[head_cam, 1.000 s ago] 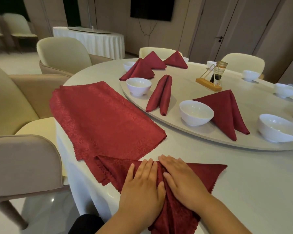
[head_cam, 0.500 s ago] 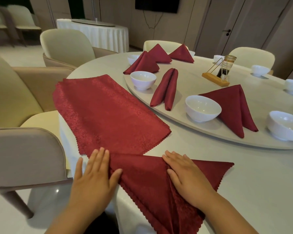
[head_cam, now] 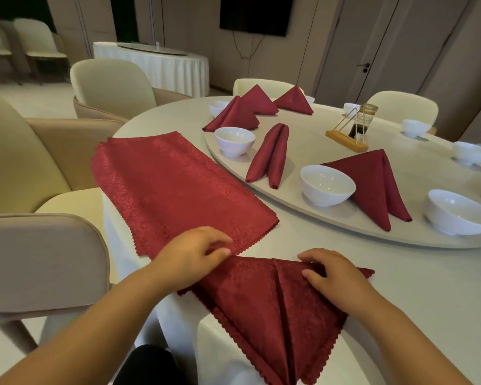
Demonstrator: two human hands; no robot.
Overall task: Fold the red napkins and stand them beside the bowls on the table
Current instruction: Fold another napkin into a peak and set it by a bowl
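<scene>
A red napkin [head_cam: 264,307] folded into a triangle lies at the table's near edge, its point hanging over the edge toward me. My left hand [head_cam: 195,254] pinches its left corner. My right hand [head_cam: 328,270] grips its right corner, fingers curled over the cloth. A stack of flat red napkins [head_cam: 172,187] lies just beyond, to the left. On the turntable [head_cam: 303,218], folded napkins stand beside white bowls: one [head_cam: 372,184] by the nearest bowl [head_cam: 326,184], a rolled one [head_cam: 270,154] by another bowl [head_cam: 233,140].
A wooden condiment stand [head_cam: 350,132] sits mid-turntable. More bowls [head_cam: 456,212] line the right side, and further folded napkins [head_cam: 250,107] stand at the far side. Beige chairs [head_cam: 39,262] crowd the table's left edge.
My left hand moved from flat on the napkin's left part up to its left corner and pinched it. My right hand shifted right to the other corner. The view tilted slightly.
</scene>
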